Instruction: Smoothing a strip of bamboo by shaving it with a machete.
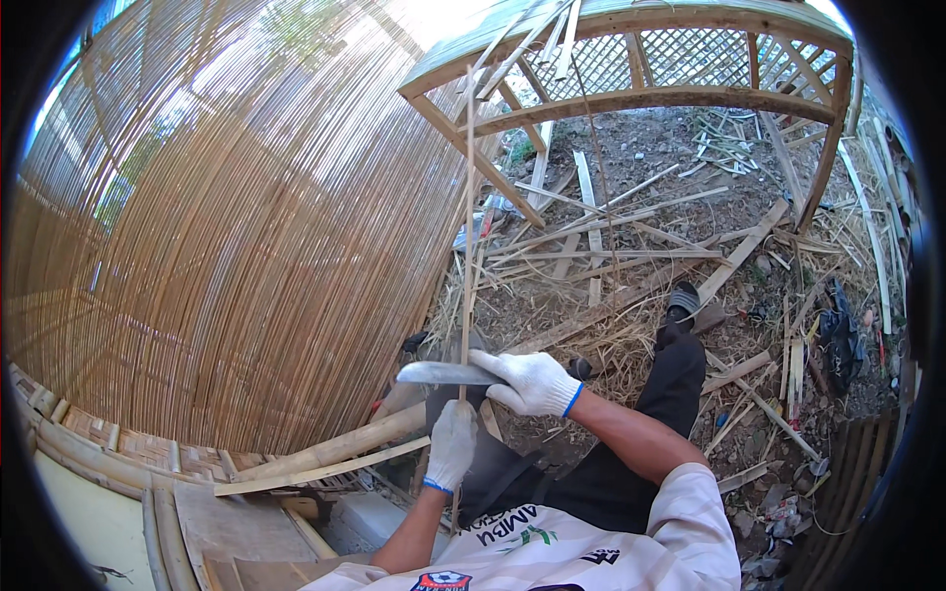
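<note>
My right hand (540,384), in a white work glove with a blue cuff, is closed around a knife whose handle is hidden. The knife's broad grey blade (439,373) points left and lies across a long, thin bamboo strip (469,217). Just below the blade, my left hand (452,445), gloved the same way, is closed on that strip. From there the strip runs away from me, up to the wooden bench frame.
A tall screen of thin bamboo slats (227,256) stands on the left. The wooden bench frame (650,97) with a lattice is at the far right. Planks (744,251), offcuts and shavings litter the ground. A bamboo pole (345,443) lies low at the left.
</note>
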Demonstrator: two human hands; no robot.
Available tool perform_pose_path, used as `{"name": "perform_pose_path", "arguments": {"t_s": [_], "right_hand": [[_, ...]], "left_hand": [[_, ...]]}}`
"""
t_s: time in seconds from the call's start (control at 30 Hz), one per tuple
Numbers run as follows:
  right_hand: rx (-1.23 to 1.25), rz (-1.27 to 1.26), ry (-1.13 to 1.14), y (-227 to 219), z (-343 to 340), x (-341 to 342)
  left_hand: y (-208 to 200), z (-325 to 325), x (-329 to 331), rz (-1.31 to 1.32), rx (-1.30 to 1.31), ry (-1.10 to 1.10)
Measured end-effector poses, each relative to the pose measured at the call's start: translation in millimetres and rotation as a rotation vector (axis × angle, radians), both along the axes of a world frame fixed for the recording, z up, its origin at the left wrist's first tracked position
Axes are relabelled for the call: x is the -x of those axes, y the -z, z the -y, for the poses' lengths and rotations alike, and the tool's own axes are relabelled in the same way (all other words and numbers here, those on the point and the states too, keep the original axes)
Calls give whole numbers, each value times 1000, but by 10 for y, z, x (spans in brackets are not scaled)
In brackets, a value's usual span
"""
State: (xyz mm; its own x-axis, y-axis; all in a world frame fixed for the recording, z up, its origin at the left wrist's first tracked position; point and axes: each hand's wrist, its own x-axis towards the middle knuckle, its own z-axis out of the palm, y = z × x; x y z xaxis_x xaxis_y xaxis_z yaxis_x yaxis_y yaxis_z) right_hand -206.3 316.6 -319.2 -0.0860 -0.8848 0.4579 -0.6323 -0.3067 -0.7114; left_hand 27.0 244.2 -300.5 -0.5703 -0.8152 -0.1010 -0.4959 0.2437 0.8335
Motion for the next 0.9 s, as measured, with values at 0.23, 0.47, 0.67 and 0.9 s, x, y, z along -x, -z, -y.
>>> {"name": "perform_pose_path", "arguments": {"t_s": [0.23, 0.47, 0.67, 0.9], "right_hand": [[-86, 108, -80, 123, 27, -244], [13, 33, -38, 180, 29, -214], [-26, -127, -98, 200, 50, -236], [15, -90, -108, 321, 107, -333]], "left_hand": [[25, -158, -234, -6, -171, -48], [66, -41, -246, 103, 39, 4], [7, -104, -375, 163, -64, -128], [-244, -47, 53, 170, -242, 2]]}}
